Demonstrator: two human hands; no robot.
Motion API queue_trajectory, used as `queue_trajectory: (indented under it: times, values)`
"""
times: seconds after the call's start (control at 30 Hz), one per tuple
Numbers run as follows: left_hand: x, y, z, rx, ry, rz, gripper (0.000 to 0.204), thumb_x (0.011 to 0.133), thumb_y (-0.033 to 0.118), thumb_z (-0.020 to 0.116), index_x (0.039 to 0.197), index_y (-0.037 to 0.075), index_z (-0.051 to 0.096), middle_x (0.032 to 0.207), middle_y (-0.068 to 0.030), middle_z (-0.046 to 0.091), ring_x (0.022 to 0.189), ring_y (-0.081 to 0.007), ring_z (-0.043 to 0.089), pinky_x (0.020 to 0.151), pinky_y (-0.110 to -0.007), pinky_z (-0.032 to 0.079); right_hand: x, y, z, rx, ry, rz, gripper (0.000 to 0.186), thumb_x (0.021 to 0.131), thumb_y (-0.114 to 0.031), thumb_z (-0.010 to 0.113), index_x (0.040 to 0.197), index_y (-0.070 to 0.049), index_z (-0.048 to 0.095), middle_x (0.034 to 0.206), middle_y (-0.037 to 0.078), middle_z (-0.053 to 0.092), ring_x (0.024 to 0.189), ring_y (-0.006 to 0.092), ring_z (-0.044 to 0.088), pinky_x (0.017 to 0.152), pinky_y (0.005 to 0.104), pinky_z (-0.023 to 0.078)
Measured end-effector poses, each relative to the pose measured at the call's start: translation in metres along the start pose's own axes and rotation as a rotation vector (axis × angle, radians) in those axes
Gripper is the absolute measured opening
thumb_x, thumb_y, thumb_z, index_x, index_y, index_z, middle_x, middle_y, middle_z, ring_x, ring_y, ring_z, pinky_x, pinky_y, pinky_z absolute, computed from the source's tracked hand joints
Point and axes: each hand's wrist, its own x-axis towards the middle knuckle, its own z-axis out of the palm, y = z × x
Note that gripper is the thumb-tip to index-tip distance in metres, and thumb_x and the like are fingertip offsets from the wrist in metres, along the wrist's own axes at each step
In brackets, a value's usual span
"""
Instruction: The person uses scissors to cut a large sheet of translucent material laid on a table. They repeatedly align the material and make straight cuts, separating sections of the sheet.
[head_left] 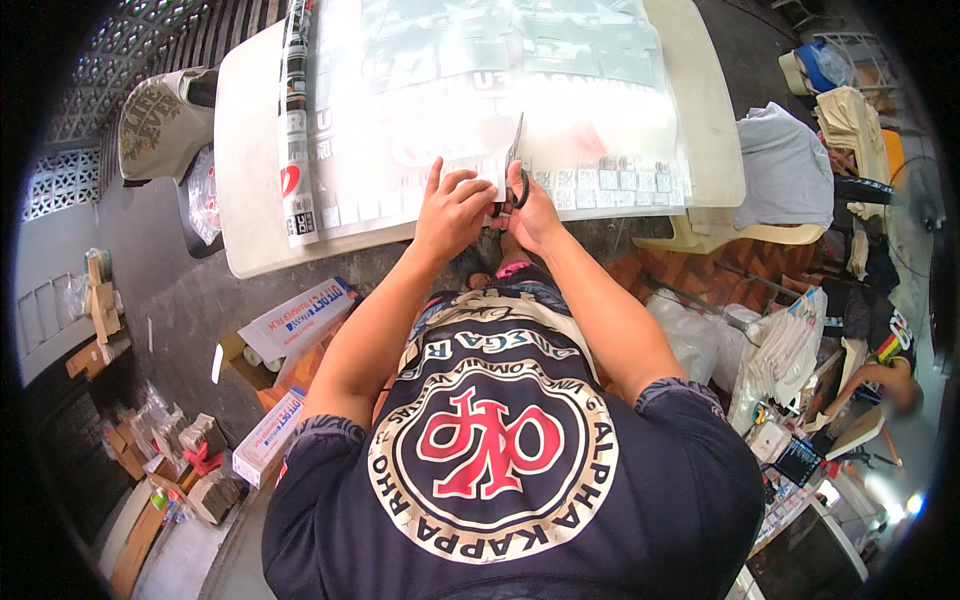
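Observation:
My right hand [532, 212] grips black-handled scissors [516, 138], whose blades point away from me over a translucent printed sheet [620, 130]. Just left of the scissors, my left hand [455, 210] holds the sheet's near edge, its index finger lifted and the others curled. The sheet lies on a pale plastic table [245, 120] and carries pale block shapes, a row of small squares along the near edge and a darker printed strip [296, 120] at its left side.
Plastic chairs draped with cloth [780, 160] stand right of the table, another draped seat [150, 125] left. Long cardboard boxes [265, 440] lie at lower left. Bags [680, 340], assorted clutter and a fan [915, 215] crowd the right; stacked pieces [100, 330] sit far left.

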Motion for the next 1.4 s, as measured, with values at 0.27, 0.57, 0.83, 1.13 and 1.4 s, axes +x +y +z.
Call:
queue_trajectory:
  times: [0.27, 0.57, 0.83, 1.13, 1.4]
  values:
    - [0.000, 0.006, -0.007, -0.011, -0.011, -0.019, 0.023, 0.081, 0.005, 0.073, 0.102, 0.014, 0.075, 0.106, 0.0019, 0.073, 0.111, -0.0226, 0.065, 0.118, -0.060, 0.029, 0.035, -0.035, -0.028, -0.292, 0.103, -0.065, 0.051, 0.093, -0.052, 0.071, 0.115, -0.006, 0.062, 0.074, 0.002, 0.063, 0.058, 0.0120, 0.061, 0.043, 0.0251, 0.045]
    - [0.004, 0.009, -0.016, 0.001, -0.059, -0.060, 0.027, 0.080, 0.006, 0.072, 0.106, 0.014, 0.074, 0.107, 0.0015, 0.071, 0.112, -0.0212, 0.064, 0.118, -0.059, 0.030, 0.088, -0.092, -0.019, -0.392, 0.108, -0.069, 0.048, 0.090, -0.046, 0.077, 0.108, -0.003, 0.066, 0.069, 0.002, 0.060, 0.055, 0.0107, 0.059, 0.040, 0.0251, 0.040]
    - [0.002, 0.018, -0.025, -0.036, -0.065, -0.153, 0.025, 0.079, 0.002, 0.074, 0.103, 0.010, 0.075, 0.108, -0.0012, 0.072, 0.110, -0.0229, 0.066, 0.115, -0.055, 0.037, 0.145, -0.137, -0.008, -0.488, 0.083, -0.086, 0.057, 0.085, -0.057, 0.079, 0.099, -0.003, 0.066, 0.067, 0.002, 0.059, 0.054, 0.0108, 0.058, 0.039, 0.0257, 0.039]
    - [0.005, 0.021, -0.028, -0.052, -0.078, -0.208, 0.027, 0.079, 0.003, 0.074, 0.105, 0.011, 0.075, 0.110, -0.0013, 0.072, 0.111, -0.0216, 0.065, 0.114, -0.053, 0.038, 0.182, -0.161, -0.004, -0.370, 0.023, -0.063, 0.057, 0.084, -0.064, 0.075, 0.085, -0.009, 0.062, 0.065, -0.001, 0.054, 0.052, 0.0104, 0.053, 0.039, 0.0256, 0.039]
    - [0.006, 0.024, -0.030, -0.064, -0.080, -0.240, 0.028, 0.078, 0.002, 0.074, 0.105, 0.011, 0.074, 0.110, -0.0016, 0.072, 0.112, -0.0226, 0.065, 0.114, -0.053, 0.039, 0.180, -0.167, -0.005, -0.397, 0.010, -0.055, 0.054, 0.085, -0.062, 0.075, 0.087, -0.010, 0.061, 0.069, -0.001, 0.056, 0.054, 0.0096, 0.055, 0.040, 0.0245, 0.038]
